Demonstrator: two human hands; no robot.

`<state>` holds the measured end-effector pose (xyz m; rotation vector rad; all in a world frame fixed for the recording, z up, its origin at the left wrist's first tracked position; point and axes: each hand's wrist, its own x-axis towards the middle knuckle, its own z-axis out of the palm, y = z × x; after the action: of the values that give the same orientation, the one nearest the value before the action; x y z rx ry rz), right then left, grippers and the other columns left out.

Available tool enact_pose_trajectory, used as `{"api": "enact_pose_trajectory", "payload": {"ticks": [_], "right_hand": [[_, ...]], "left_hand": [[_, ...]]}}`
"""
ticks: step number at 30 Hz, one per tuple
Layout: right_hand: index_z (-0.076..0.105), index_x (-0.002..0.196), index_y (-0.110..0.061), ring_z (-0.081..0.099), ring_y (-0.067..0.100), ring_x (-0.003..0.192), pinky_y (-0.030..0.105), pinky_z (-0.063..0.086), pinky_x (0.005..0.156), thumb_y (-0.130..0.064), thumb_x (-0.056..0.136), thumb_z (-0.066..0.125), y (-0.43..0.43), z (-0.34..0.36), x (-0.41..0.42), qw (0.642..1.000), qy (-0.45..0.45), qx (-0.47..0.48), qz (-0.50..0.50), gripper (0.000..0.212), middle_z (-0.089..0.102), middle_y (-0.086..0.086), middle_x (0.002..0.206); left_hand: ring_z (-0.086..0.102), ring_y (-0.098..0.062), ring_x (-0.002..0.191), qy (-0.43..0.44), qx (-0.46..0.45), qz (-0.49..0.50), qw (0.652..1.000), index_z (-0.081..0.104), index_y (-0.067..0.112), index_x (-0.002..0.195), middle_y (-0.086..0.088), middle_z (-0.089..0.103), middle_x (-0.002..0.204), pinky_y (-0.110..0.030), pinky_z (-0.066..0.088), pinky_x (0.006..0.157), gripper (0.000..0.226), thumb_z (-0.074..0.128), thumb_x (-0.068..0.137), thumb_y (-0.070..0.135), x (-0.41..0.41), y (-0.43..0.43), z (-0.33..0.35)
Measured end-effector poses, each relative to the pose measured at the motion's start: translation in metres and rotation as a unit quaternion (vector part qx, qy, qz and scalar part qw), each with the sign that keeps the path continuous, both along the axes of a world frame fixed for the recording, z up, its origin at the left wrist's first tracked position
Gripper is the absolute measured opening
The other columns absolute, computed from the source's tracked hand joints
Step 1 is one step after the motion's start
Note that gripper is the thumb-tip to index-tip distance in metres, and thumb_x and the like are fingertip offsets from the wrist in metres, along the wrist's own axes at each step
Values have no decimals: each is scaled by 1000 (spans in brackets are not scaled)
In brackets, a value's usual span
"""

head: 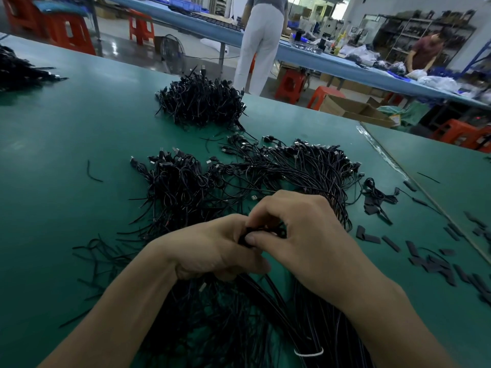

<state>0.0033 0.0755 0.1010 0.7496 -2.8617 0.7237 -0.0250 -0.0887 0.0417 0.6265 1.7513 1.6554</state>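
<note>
Small black cable coil (263, 232) is held over the near middle of the green table (79, 134), pinched between both hands. Left hand (212, 251): fingers curled in, gripping the coil's left side. Right hand (305, 235): fingers hooked over the top, thumb pressed on the front. Fingers hide most of the coil.

Below the hands and between the wrists: long cable bundle (297, 328) running toward the near edge, white tie (309, 352) round it. Just beyond the hands: loose cable spread (265, 171), tangled, plug ends along its far side. Farther back and apart from it: dense cable pile (202, 102). Far left edge: another pile (18, 70). Right of the hands: short flat black strips (435, 261) scattered on the table, none touching the hands.

Containers: open cardboard box (353, 110) on the floor past the table's far edge, contents can't tell. Blue bins (186, 4) on the far bench, contents can't tell.
</note>
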Motion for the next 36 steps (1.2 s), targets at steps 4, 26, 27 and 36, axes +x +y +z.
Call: {"api": "enact_pose_trajectory", "payload": {"ticks": [4,26,27,36], "right_hand": [[62,95,-32,50,5,94,23,42,82,-35,92,65,-7,5,4,996,10,93,9,5,54,-15,98],[41,90,-19,41,17,80,27,40,67,10,81,65,-13,-7,6,989,128,67,36,38,48,-4,86],[42,91,-19,42,17,80,28,41,66,10,81,65,-12,-7,6,988,136,58,33,38,48,-4,85],[40,90,-33,59,9,71,24,49,59,-9,98,56,-14,-20,2,974,122,-179,-67,30,55,-10,78]], "left_hand": [[24,-7,44,9,0,2,1000,50,5,75,0,30,58,-20,24,42,15,63,82,8,1,3,-1],[33,-5,46,-89,141,64,984,50,11,74,7,40,55,-16,25,42,11,51,77,0,1,4,4],[35,-6,48,-114,161,70,978,52,13,73,5,41,58,-17,26,43,12,50,75,1,0,5,4],[57,-14,67,-129,273,142,943,57,8,96,-5,59,77,-25,48,58,11,52,87,9,-1,12,6]]}}
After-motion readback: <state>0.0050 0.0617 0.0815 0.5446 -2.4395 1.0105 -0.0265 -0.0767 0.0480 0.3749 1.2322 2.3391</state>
